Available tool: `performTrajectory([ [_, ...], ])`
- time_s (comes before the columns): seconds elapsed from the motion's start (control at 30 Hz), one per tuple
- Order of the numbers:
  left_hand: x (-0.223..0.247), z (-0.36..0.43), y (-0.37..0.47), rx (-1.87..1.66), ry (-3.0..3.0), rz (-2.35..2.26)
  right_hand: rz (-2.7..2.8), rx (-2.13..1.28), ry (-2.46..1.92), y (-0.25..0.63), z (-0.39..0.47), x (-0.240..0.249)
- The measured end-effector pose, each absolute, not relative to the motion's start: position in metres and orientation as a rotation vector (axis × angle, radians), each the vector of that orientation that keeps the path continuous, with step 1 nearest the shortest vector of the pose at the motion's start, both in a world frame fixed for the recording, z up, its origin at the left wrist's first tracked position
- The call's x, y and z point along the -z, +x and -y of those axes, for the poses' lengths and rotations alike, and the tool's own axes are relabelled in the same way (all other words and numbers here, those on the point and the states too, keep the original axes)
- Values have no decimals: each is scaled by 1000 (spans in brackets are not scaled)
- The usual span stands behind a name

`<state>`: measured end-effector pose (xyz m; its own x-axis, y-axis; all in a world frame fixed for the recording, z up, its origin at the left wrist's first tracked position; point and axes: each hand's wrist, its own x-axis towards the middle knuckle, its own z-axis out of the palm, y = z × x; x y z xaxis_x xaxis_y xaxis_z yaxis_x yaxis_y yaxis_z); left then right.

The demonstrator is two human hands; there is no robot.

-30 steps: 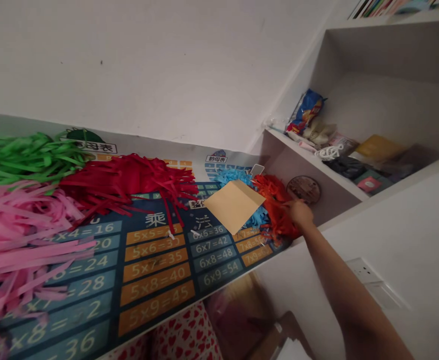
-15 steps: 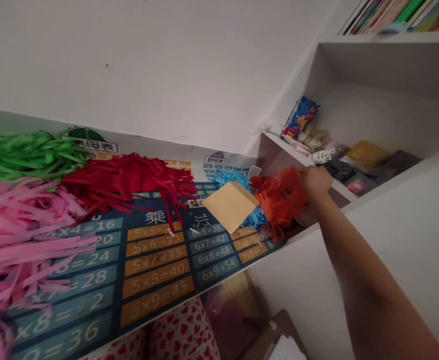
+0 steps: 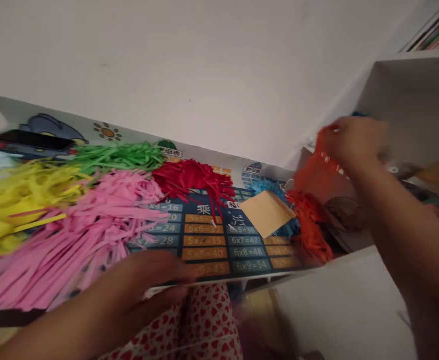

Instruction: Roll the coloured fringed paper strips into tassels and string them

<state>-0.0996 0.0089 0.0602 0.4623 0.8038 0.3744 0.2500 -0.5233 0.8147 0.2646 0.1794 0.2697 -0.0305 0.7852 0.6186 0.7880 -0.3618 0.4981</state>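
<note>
My right hand [image 3: 354, 140] pinches an orange fringed paper streamer [image 3: 313, 170] and holds it up at the right end of the table. The streamer's lower strips hang blurred over an orange-red fringed bunch [image 3: 311, 225] on the table. My left hand [image 3: 148, 280] is over the near table edge with its fingers stretched out and nothing visible in it; motion smears it. Close by lies a pink fringed paper bunch [image 3: 118, 210]. A crimson fringed bunch [image 3: 193, 177] rests farther back. One pale orange paper square [image 3: 268, 214] partly covers a blue fringed bunch [image 3: 266, 186].
Green strips [image 3: 122, 156] and a yellow fringed bunch [image 3: 20, 200] lie on the left, near a dark flat object [image 3: 34, 139]. A times-table mat [image 3: 204, 240] covers the table. White shelving [image 3: 410, 90] with assorted items stands on the right, against the wall.
My right hand has risen, lifting orange paper off the bunch beside the shelf. My left hand has come into view at the front. The view has swung left, showing the yellow bunch.
</note>
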Motion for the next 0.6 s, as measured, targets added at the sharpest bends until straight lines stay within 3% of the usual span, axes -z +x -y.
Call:
performTrajectory([
  [0.07,-74,-16,-58,-950,1967,-752,2292,1235,-1856,201,-161,-242],
  [0.17,-72,-16,3,-1276,1737,-869,2751,1071,-1486,129,-127,-192],
  [0.27,-60,-11,26,-1574,1673,-920,2862,933,-1285,107,-104,-161],
  [0.4,-68,-27,0,-2025,1899,-1265,2754,873,-1233,115,-92,-155],
  [0.47,-81,-47,-17,-1860,2088,-1479,2760,876,-1137,117,-90,-156],
  [0.6,-93,-79,-35,-1303,2446,-1418,2749,798,-1020,123,-90,-154],
])
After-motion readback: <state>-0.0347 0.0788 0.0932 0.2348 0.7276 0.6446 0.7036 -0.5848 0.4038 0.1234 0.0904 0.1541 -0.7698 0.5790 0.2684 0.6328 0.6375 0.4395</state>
